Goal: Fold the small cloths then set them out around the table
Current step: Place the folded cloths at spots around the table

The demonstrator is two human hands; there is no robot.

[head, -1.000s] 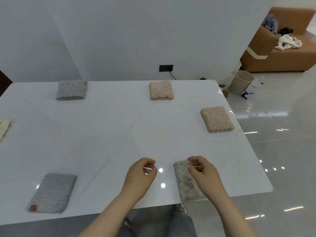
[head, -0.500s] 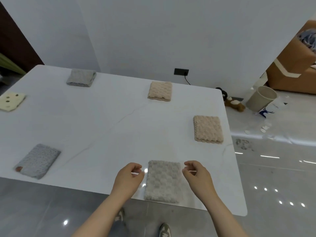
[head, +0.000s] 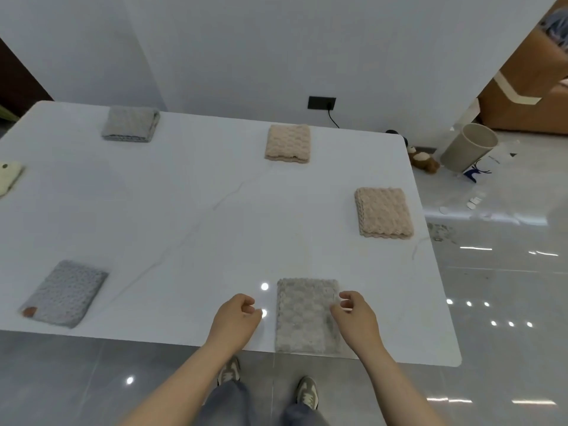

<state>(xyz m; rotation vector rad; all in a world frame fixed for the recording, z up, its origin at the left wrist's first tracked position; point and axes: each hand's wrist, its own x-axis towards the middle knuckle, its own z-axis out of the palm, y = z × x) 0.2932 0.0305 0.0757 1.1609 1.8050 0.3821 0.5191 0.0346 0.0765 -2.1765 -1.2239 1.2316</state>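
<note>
Several folded small cloths lie around the white table (head: 190,216). A grey-beige cloth (head: 304,315) rests at the near edge, between my hands. My left hand (head: 235,322) hovers just left of it, fingers curled and empty. At the cloth's right edge is my right hand (head: 356,318), fingers loosely curled and holding nothing. Two beige cloths lie at the far middle (head: 288,143) and the right side (head: 382,213). Grey cloths sit at the far left (head: 131,123) and near left (head: 66,293). A cream cloth (head: 9,176) shows at the left border.
A beige bin (head: 468,150) and a brown plush toy (head: 423,159) are on the glossy floor beyond the table's right corner. A brown sofa (head: 528,96) stands at the far right. A wall with a black socket (head: 321,103) runs behind the table. My shoes (head: 229,372) show below.
The view has swung left and pulled back over the second. The grey-beige cloth, earlier partly under my right hand, now lies flat between both hands, which have come apart from it.
</note>
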